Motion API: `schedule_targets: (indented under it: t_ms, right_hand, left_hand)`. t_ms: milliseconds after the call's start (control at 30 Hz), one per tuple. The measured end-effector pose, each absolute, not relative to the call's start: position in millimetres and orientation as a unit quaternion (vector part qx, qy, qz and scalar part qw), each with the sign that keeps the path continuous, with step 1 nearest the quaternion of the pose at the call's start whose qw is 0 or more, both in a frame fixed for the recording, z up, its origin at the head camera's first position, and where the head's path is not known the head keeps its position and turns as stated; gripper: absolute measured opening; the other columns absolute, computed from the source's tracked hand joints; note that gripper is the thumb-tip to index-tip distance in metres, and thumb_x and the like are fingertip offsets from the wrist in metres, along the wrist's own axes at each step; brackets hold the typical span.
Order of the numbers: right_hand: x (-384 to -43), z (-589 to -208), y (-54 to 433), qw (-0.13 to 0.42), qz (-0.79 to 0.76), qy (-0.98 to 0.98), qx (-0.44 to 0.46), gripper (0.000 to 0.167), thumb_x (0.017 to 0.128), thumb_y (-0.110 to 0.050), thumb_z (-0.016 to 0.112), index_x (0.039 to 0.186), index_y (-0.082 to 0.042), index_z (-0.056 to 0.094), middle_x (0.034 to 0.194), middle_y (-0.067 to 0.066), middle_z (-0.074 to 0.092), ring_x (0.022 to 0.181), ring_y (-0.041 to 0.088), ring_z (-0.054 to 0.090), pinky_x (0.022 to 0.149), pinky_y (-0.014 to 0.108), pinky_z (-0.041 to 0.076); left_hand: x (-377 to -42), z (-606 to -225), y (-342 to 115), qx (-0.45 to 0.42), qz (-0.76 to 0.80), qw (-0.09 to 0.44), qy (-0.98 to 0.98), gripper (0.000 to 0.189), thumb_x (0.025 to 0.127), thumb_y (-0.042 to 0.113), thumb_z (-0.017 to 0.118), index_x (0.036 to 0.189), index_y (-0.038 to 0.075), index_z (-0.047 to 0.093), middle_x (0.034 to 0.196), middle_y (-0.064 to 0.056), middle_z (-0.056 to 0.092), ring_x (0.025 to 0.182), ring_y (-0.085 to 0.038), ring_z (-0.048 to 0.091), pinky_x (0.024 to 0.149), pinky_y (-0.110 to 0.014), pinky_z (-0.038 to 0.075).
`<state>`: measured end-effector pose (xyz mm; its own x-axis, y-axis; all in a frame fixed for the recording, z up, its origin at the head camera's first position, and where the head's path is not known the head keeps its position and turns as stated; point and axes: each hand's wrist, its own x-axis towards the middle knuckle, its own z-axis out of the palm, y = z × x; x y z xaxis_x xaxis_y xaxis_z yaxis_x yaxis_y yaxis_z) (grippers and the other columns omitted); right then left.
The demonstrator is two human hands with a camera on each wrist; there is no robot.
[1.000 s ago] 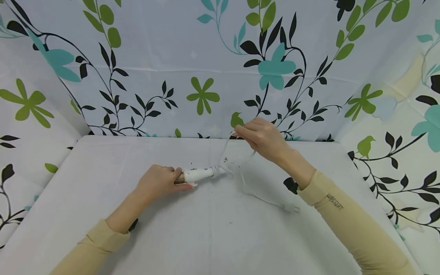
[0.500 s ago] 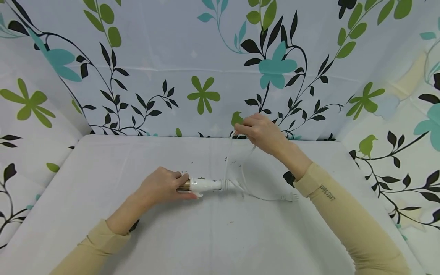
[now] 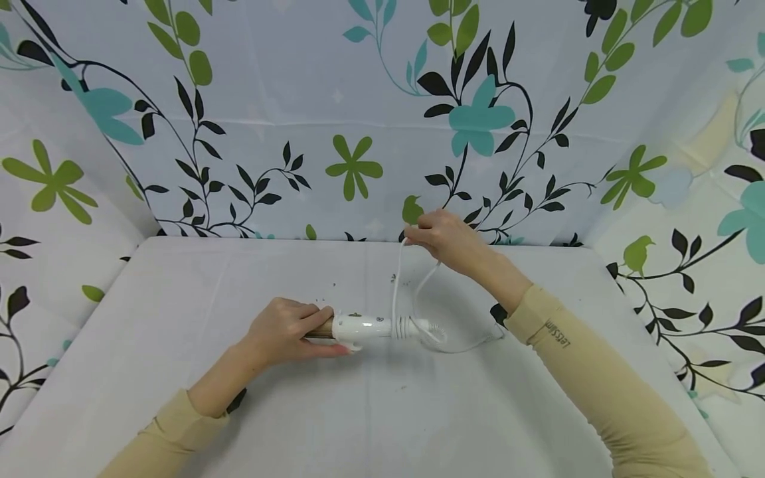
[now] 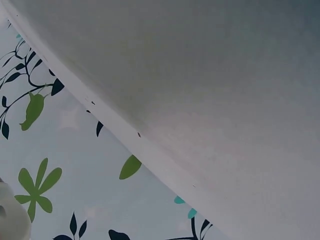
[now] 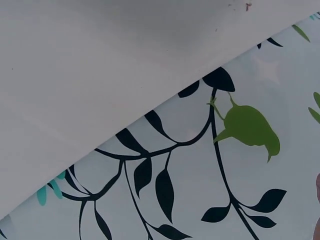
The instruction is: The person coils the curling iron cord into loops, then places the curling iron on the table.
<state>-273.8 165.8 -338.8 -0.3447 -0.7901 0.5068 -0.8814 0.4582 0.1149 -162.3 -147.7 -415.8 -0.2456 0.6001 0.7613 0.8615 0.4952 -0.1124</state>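
Observation:
In the head view a curling iron with a white handle (image 3: 364,326) and a brownish-gold barrel (image 3: 323,329) lies level just above the table. My left hand (image 3: 287,335) grips it by the barrel, thumb along the lower side. A white power cord (image 3: 397,282) loops around the handle's right end and rises to my right hand (image 3: 449,240), which pinches it above and to the right. The cord's free length hangs from that hand and trails right toward the right wrist. In the right wrist view only a sliver of finger (image 5: 318,200) shows at the edge.
A white table (image 3: 370,411) lies beneath both hands, with small dark specks near its back. Cloth printed with leaves and flowers (image 3: 269,79) hangs behind the table and at both sides. A pale rounded thing (image 4: 11,215), unclear in kind, shows in the left wrist view's corner.
My left hand has shifted right and slightly nearer with the curling iron, which has turned from tilted to level. The cord now wraps the handle's end in clearer turns; its plug end has moved up.

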Motion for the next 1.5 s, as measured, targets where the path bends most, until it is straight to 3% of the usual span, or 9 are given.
schedule_targets:
  t_ms: [167,433,567,700,867,1133,1333,1500]
  right_hand:
    - [-274,-348,172,0.247,0.110,-0.821,0.503,0.008,0.086,-0.012,0.076,0.092,-0.008,0.072,0.065,0.004,0.050,0.057,0.017,0.039,0.056,0.027,0.034]
    - [-275,-345,185,0.261,0.063,-0.826,0.496,0.018,0.088,-0.004,0.074,0.105,-0.009,0.075,0.072,0.007,0.053,0.063,0.020,0.043,0.062,0.030,0.041]
    - [-275,-342,183,0.275,0.062,-0.817,0.503,0.019,0.087,-0.001,0.074,0.105,-0.008,0.074,0.072,0.008,0.052,0.064,0.020,0.042,0.065,0.032,0.042]
    - [-272,-349,173,0.273,0.055,-0.807,0.520,0.009,0.091,-0.009,0.072,0.100,-0.008,0.070,0.069,0.007,0.050,0.062,0.020,0.042,0.065,0.033,0.043]
    - [-264,-367,163,0.235,0.011,-0.810,0.537,0.010,0.091,-0.013,0.073,0.096,-0.010,0.065,0.068,0.004,0.048,0.061,0.019,0.044,0.063,0.030,0.043]
    - [-255,-389,165,0.181,0.004,-0.836,0.518,0.012,0.092,-0.012,0.072,0.089,-0.011,0.060,0.065,0.001,0.045,0.059,0.015,0.039,0.063,0.029,0.041]
    - [-249,-397,167,0.083,0.094,-0.892,0.433,0.008,0.088,-0.005,0.074,0.090,-0.009,0.067,0.074,0.000,0.061,0.072,0.018,0.056,0.069,0.030,0.049]
    - [-247,-404,170,0.089,0.115,-0.899,0.414,0.007,0.091,-0.013,0.073,0.096,-0.009,0.070,0.085,0.004,0.070,0.087,0.022,0.067,0.084,0.036,0.055]
  left_hand:
    - [-162,-415,-148,-0.463,-0.202,0.389,-0.771,0.055,0.085,0.065,0.066,0.081,0.011,0.069,0.055,0.007,0.051,0.040,-0.003,0.033,0.040,-0.017,0.031]
    - [-164,-414,-154,-0.463,-0.151,0.388,-0.782,0.059,0.091,0.069,0.052,0.078,0.012,0.063,0.054,0.008,0.047,0.042,-0.003,0.031,0.040,-0.019,0.028]
    - [-163,-414,-154,-0.462,-0.180,0.390,-0.776,0.056,0.089,0.067,0.059,0.079,0.013,0.066,0.055,0.008,0.048,0.041,-0.003,0.031,0.040,-0.018,0.028]
    - [-161,-413,-146,-0.473,-0.226,0.387,-0.758,0.050,0.083,0.061,0.071,0.081,0.011,0.068,0.055,0.008,0.051,0.041,-0.001,0.032,0.040,-0.015,0.029]
    - [-157,-409,-137,-0.473,-0.228,0.382,-0.760,0.052,0.083,0.063,0.070,0.082,0.011,0.068,0.055,0.008,0.050,0.041,-0.002,0.033,0.041,-0.015,0.031]
    - [-156,-409,-136,-0.431,-0.251,0.427,-0.754,0.054,0.086,0.062,0.067,0.080,0.009,0.067,0.054,0.009,0.048,0.044,0.002,0.030,0.040,-0.014,0.028]
    - [-161,-406,-137,-0.374,-0.263,0.440,-0.773,0.054,0.086,0.062,0.067,0.075,0.010,0.064,0.051,0.008,0.044,0.043,0.000,0.030,0.040,-0.016,0.026]
    - [-163,-407,-138,-0.352,-0.258,0.443,-0.783,0.057,0.087,0.066,0.063,0.073,0.011,0.063,0.050,0.008,0.041,0.044,0.002,0.027,0.040,-0.016,0.024]
